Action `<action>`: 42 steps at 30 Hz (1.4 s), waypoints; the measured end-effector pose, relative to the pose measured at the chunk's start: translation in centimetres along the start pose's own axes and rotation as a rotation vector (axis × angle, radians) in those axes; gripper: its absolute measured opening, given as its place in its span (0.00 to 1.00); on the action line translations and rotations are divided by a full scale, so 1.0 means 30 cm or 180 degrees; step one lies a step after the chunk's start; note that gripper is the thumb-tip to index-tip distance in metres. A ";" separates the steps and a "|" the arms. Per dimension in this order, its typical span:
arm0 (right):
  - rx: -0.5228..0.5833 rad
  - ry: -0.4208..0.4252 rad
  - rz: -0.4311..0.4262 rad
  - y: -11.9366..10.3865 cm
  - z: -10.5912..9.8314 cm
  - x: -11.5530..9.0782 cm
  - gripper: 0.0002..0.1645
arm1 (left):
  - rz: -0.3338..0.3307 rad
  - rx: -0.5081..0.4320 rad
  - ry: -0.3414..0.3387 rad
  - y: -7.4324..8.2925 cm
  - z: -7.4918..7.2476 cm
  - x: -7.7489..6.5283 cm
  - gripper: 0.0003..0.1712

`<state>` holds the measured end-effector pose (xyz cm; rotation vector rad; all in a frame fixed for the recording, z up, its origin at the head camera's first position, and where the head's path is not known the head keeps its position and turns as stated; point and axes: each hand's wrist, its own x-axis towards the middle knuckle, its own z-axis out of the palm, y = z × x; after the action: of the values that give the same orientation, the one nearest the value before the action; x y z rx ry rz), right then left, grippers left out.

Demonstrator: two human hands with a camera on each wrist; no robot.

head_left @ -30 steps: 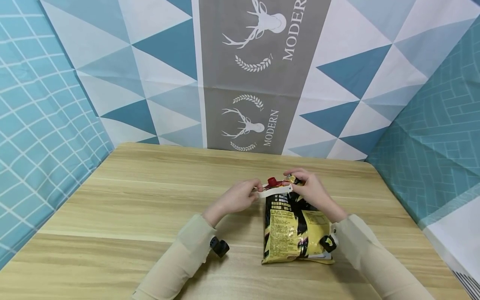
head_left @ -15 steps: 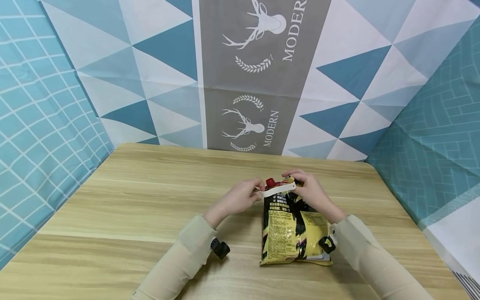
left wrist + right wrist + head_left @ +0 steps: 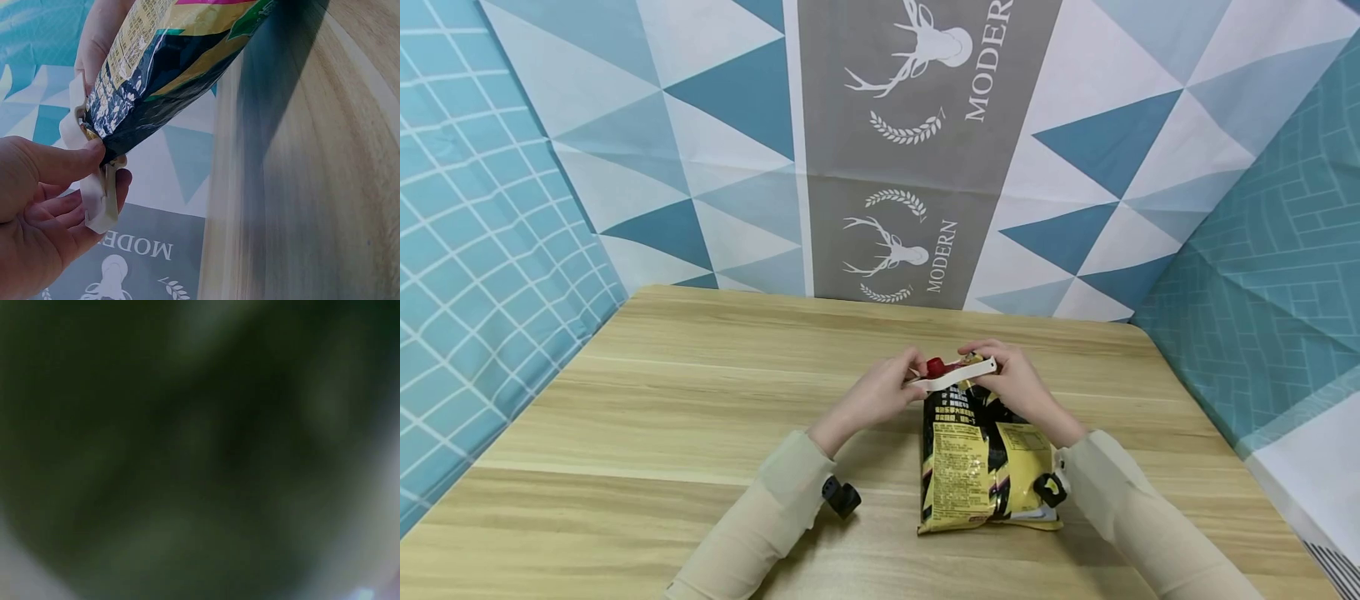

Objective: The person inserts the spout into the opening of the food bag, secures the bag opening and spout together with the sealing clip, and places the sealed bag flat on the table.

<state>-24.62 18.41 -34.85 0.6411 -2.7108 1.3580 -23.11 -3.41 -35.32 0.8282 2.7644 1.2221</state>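
A black and yellow snack bag (image 3: 958, 475) lies with its bottom edge toward me and its top raised between both hands. A white bag clip (image 3: 951, 377) with a red spout cap (image 3: 935, 367) runs along the bag's top edge. My left hand (image 3: 883, 390) pinches the clip's left end; in the left wrist view, the left thumb presses at the bag's corner beside the white clip (image 3: 100, 203), with fingers behind. My right hand (image 3: 1018, 383) holds the clip's right end and the bag top, thumb in front, fingers behind. The right wrist view is dark and blurred.
The wooden table (image 3: 662, 400) extends around the bag. Behind it hangs a patterned backdrop (image 3: 880, 208), with blue tiled cloth (image 3: 482, 233) on the left and teal cloth (image 3: 1285, 250) on the right. A small black camera (image 3: 841, 497) sits at the left cuff.
The bag has shifted slightly left. The clip's right end has risen and moved a little right, while the red cap has moved left toward the left fingers. Both hands keep their hold.
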 end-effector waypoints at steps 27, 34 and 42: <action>0.0425 -0.0057 -0.0297 0.014 -0.002 -0.002 0.17 | 0.0006 -0.0510 0.0097 -0.010 0.006 0.002 0.12; 0.0381 -0.0128 -0.0367 0.021 -0.013 -0.008 0.31 | -0.0126 -0.0380 0.0204 -0.014 0.013 0.000 0.11; 0.0461 0.0268 0.0028 0.006 -0.042 -0.025 0.25 | -0.0240 -0.0253 0.0350 -0.021 0.008 0.003 0.10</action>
<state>-24.20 19.75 -34.37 0.5677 -2.5714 1.5571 -23.45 -3.56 -35.91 0.6640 2.7806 1.3937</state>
